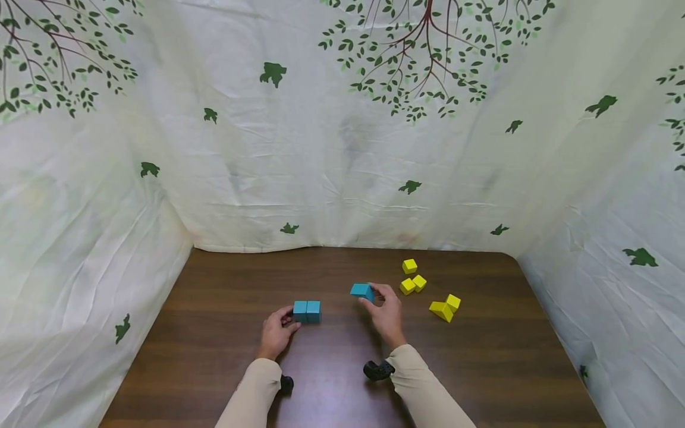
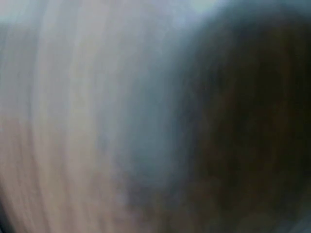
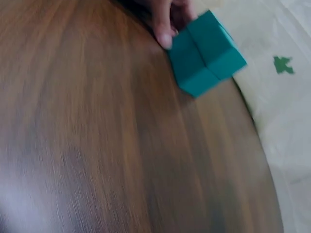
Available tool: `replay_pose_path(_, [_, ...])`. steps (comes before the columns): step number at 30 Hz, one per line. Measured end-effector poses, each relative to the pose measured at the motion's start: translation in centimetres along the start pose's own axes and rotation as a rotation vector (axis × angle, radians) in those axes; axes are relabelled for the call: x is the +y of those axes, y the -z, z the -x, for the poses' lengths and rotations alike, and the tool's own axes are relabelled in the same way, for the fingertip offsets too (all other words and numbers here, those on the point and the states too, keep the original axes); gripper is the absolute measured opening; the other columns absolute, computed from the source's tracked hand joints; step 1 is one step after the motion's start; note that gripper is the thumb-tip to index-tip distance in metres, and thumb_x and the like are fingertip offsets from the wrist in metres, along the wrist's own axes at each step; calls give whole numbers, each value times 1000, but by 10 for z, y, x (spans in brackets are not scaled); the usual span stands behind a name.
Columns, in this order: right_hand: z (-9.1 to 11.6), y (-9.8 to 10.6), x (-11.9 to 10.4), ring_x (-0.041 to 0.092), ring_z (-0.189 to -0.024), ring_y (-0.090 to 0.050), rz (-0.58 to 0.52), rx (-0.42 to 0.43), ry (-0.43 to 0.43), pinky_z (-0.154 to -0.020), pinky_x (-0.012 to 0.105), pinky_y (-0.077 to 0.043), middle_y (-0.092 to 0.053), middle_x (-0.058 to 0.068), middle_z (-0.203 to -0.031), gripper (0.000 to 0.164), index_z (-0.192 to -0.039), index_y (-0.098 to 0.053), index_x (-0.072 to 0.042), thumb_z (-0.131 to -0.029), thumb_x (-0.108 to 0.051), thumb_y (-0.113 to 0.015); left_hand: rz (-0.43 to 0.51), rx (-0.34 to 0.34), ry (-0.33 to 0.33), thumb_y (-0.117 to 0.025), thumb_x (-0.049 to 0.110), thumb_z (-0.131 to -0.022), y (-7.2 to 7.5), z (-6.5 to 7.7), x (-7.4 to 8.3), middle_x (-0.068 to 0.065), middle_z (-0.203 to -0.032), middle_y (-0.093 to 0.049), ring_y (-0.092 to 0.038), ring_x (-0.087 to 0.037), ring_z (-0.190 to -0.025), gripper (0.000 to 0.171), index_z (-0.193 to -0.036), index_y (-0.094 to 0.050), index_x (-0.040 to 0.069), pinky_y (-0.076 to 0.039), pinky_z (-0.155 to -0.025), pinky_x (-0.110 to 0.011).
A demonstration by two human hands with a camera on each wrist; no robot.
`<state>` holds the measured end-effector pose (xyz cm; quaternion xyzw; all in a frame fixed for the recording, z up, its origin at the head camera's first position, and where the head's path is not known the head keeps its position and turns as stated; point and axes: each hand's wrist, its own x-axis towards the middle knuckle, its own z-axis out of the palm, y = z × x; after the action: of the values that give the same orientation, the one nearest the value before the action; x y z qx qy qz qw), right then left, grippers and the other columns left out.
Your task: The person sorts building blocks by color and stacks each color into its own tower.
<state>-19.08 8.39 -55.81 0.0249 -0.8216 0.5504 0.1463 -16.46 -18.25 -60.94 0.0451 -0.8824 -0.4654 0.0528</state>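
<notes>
Two blue cubes (image 1: pixel 307 312) stand side by side, flush against each other, left of the table's middle. My left hand (image 1: pixel 275 334) grips the left cube of the pair, thumb on the near side and fingers at its left. In the right wrist view, the same pair (image 3: pixel 206 53) appears with the left thumb (image 3: pixel 165 39) at one corner. To the right, my right hand (image 1: pixel 387 313) pinches another blue block (image 1: pixel 362 291) between thumb and fingers, over the table. The left wrist view is too blurred to read.
Beyond the right hand lie a yellow cube (image 1: pixel 409 266) and two touching yellow cubes (image 1: pixel 408 286). Farther right, a yellow wedge (image 1: pixel 441 311) touches another yellow cube (image 1: pixel 453 302). Pale leaf-print curtains (image 1: pixel 332 148) enclose the brown wooden table (image 1: pixel 214 333) at the back and sides.
</notes>
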Motion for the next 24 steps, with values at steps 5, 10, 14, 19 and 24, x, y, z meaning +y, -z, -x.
replay_pose_path(5, [2, -18, -10, 27, -91, -58, -7, -57, 14, -82, 39, -46, -64, 10, -103, 39, -112, -68, 1, -76, -6, -81, -7, 1, 2, -76, -3, -78, 1, -1, -1, -16, -95, -65, -59, -29, -89, 40, -116, -65, -6, -48, -82, -44])
replay_pose_path(10, [5, -34, -17, 25, -92, -58, 18, -109, 28, -83, 40, -48, -64, 8, -103, 38, -112, -69, -2, -77, -9, -81, 0, 1, -9, -77, -3, -77, 1, -1, -3, -16, -94, -65, -60, -29, -89, 39, -114, -65, -6, -49, -82, -44])
replay_pose_path(14, [7, -46, -20, 27, -92, -58, 1, -124, 55, -82, 45, -48, -64, 8, -102, 37, -111, -69, -2, -76, -6, -81, 0, 1, -22, -77, -3, -77, 0, -2, -3, -17, -94, -65, -60, -29, -88, 39, -114, -65, -6, -49, -82, -43])
replay_pose_path(19, [9, -59, -24, 26, -93, -58, -25, -156, 88, -82, 45, -48, -65, 8, -101, 39, -112, -69, 0, -75, -4, -82, -3, 3, -13, -77, -2, -77, 0, -1, -2, -16, -94, -65, -60, -29, -88, 39, -115, -65, -6, -49, -82, -44])
replay_pose_path(24, [10, -70, -29, 24, -91, -59, -7, -201, 138, -81, 43, -49, -66, 7, -100, 39, -110, -69, -1, -74, -9, -83, -6, 8, -27, -78, -2, -76, 0, -2, -4, -14, -91, -65, -60, -27, -87, 39, -114, -66, -5, -49, -81, -42])
